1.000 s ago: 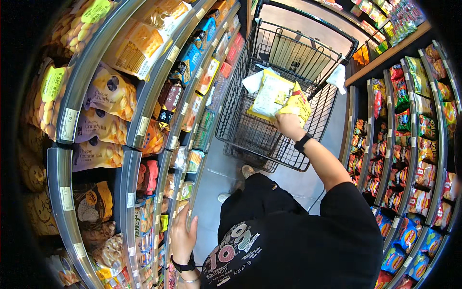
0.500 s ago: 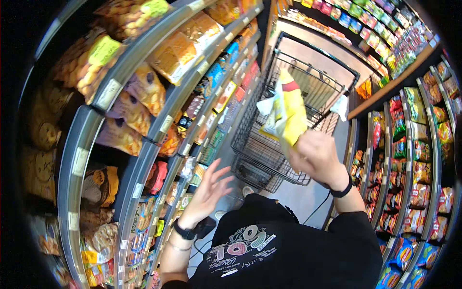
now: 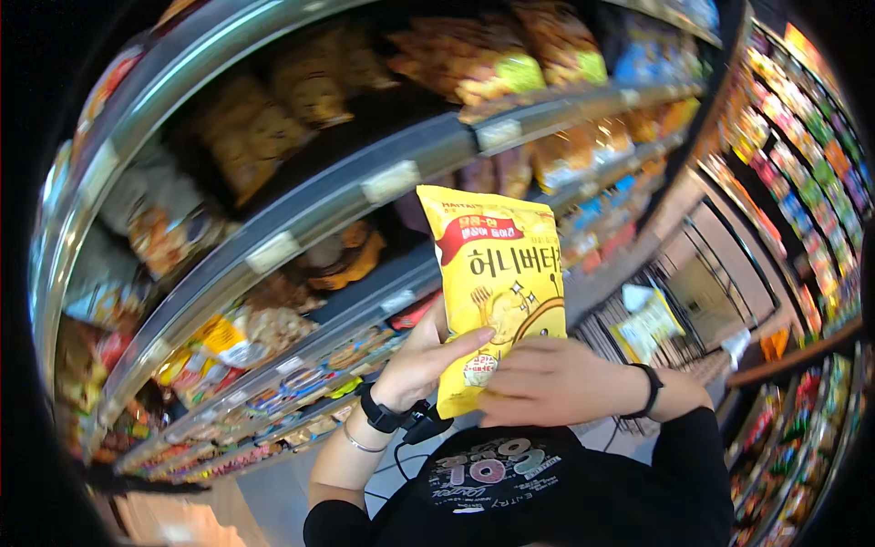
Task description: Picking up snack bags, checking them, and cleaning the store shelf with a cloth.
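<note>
Upright in front of my chest is a yellow snack bag [image 3: 497, 264] with a red ribbon band and dark lettering, its printed front showing. My left hand [image 3: 421, 360] grips its lower left side, the thumb lying across the front and the fingers hidden behind. At the lower right corner my right hand [image 3: 556, 383] is closed against the bag, its fingers curled and slightly blurred. Both wrists carry black bands. Beyond my right hand, a shopping cart [image 3: 592, 339] of black wire holds another yellow and pale bag [image 3: 652, 325].
Curved shelves [image 3: 319, 205] packed with bagged snacks rise close ahead and to the left. Another stocked shelf [image 3: 802, 438] stands at the right, and colourful packets [image 3: 811, 137] fill a rack at the far right. Grey floor [image 3: 583, 438] shows beside my body.
The yellow bag has come from above the cart to my chest, and my left hand has taken hold too. My view has swung left toward the shelves, so the cart appears farther right.
</note>
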A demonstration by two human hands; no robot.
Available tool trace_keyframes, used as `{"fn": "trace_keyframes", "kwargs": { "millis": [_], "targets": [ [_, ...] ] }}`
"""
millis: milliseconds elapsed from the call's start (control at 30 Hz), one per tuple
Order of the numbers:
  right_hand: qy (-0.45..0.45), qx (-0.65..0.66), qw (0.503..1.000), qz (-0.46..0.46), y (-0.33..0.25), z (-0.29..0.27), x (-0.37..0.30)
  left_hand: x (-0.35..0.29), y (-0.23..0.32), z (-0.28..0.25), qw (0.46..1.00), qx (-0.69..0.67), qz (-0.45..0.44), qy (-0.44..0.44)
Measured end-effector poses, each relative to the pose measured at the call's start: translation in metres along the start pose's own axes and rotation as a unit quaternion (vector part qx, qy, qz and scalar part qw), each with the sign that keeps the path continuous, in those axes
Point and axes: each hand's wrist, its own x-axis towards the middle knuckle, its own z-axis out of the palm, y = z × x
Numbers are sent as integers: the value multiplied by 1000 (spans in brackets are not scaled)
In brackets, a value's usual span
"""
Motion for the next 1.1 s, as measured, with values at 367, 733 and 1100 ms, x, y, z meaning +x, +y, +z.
{"fn": "trace_keyframes", "kwargs": {
  "millis": [367,733,1100],
  "targets": [
    [183,264,919,229,78,8,90,-87,130,-69,983,-40,145,104],
    [183,459,845,202,119,43,185,-46,202,-132,970,83,198,116],
    [257,199,928,182,189,61,235,-2,230,-189,682,523,355,367]
  ]
}}
